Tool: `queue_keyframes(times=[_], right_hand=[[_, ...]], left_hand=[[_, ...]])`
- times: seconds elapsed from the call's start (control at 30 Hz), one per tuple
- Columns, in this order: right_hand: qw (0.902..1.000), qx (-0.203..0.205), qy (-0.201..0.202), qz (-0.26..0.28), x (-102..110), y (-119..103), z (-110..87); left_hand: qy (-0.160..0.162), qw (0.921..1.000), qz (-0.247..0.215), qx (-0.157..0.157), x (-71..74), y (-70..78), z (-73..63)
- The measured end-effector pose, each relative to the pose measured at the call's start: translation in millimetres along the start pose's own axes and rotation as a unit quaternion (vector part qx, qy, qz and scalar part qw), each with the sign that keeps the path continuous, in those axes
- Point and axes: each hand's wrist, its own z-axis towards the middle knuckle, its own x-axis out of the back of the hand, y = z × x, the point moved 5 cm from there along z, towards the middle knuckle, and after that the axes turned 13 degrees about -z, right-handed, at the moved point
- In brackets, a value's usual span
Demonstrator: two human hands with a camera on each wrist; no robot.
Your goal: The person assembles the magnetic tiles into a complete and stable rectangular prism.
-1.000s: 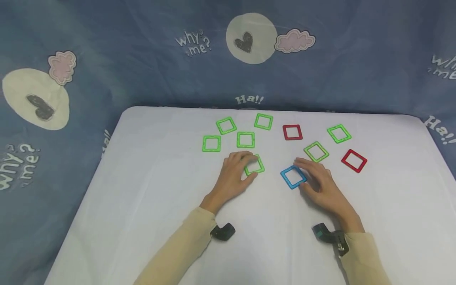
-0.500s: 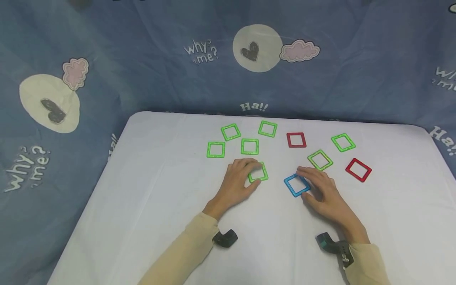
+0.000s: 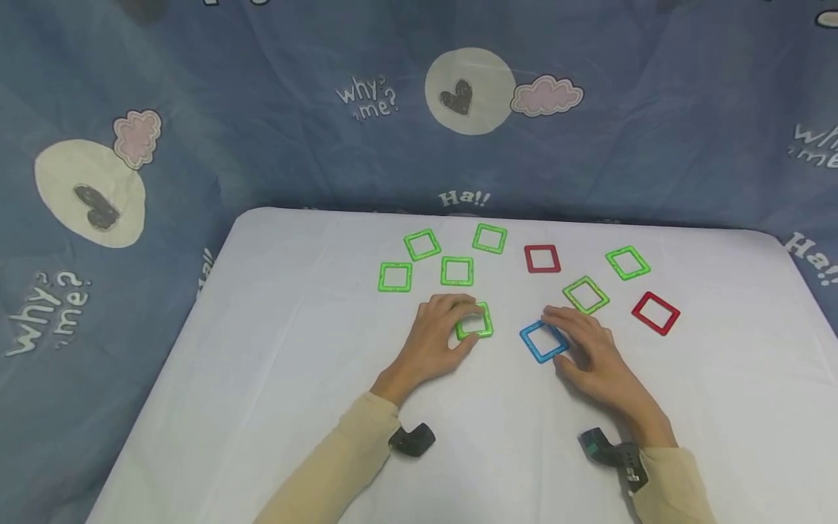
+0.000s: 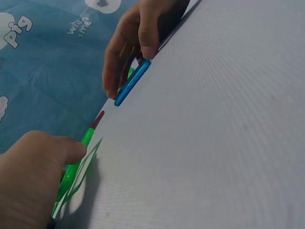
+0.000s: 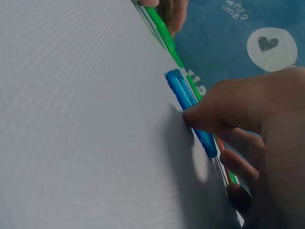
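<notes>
My left hand (image 3: 435,338) pinches a green square magnetic tile (image 3: 487,320), an open frame, between thumb and fingers. In the left wrist view this green tile (image 4: 71,176) stands just off the white surface, its shadow beneath. To the right, my right hand (image 3: 592,353) holds a blue square magnetic tile (image 3: 531,348) by its right-hand corners, thumb on the near side and fingers on the far side. The right wrist view shows the blue tile (image 5: 181,90) edge-on, with a shadow under it. A small gap separates the two held tiles.
Beyond the left hand lie several green tiles (image 3: 457,283), flat on the white table (image 3: 294,327). Two red tiles (image 3: 542,270) and two more green tiles (image 3: 628,276) lie behind and right of the right hand. A blue printed cloth (image 3: 294,145) hangs behind the table.
The head view has shifted, so the scene sits lower in it. The left hand's green tile is tipped slightly compared with before. Both hands keep their grips in nearly the same places.
</notes>
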Motion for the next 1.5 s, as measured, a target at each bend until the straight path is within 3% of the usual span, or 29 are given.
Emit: queue_keyframes(times=[0.37,0.87,1.5], right_hand=[[0.9998,-0.020,-0.008,0.001,-2.5,1.2,0.0],[0.9988,-0.038,0.031,0.007,-4.3,0.5,-2.9],[0.9964,-0.052,0.053,0.040,1.5,-4.0,-2.0]], left_hand=[[-0.012,0.9998,-0.001,-0.015,0.8,3.1,-1.3],[-0.056,0.9978,-0.006,-0.036,-3.3,5.0,-5.5],[-0.072,0.9971,-0.012,-0.022,-4.1,6.7,-3.6]])
